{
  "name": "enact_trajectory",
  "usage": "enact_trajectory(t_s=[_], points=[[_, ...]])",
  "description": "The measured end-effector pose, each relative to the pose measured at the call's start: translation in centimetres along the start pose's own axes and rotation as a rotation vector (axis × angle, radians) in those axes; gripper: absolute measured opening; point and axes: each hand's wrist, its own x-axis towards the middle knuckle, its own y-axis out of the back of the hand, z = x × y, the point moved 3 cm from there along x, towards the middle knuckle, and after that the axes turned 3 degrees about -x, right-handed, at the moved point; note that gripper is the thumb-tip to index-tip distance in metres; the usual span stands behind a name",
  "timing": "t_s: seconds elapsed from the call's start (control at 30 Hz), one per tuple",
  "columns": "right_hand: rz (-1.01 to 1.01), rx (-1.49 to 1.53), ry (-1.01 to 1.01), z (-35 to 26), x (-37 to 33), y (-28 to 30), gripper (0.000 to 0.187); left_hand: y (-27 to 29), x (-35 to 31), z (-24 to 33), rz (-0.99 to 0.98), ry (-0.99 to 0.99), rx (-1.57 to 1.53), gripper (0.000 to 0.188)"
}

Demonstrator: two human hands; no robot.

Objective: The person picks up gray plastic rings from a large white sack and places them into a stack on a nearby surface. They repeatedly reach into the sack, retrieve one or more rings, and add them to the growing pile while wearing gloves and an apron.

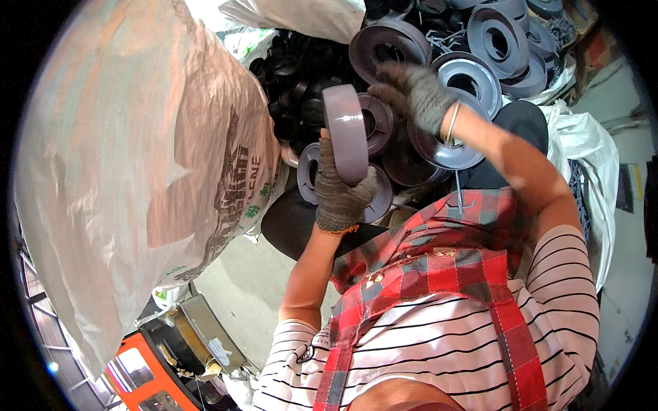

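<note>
Two gloved hands work at chest height: the left hand [340, 194] grips one grey plastic spool [346, 131] on edge, while the right hand [415, 92], fingers curled, reaches another spool [376, 120] behind. Roughly ten lie piled beyond, beside one woven sack [130, 157].

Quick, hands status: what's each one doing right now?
Left hand: closed, gripping the grey plastic spool by its rim.
Right hand: fingers curled, resting on the spool pile; grip cannot be told.
</note>
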Motion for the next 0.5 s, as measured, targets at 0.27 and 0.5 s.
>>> enact_trajectory(t_s=[0.27,0.5], points=[[0.207,-0.751,-0.072,7.5,7.2,6.7,0.029,0.4,3.3,-1.6,0.040,0.126,-0.472,0.089],[-0.063,-0.835,0.429,0.5,6.5,5.7,0.020,0.0,6.8,-6.0,0.023,0.243,-0.879,0.052]])
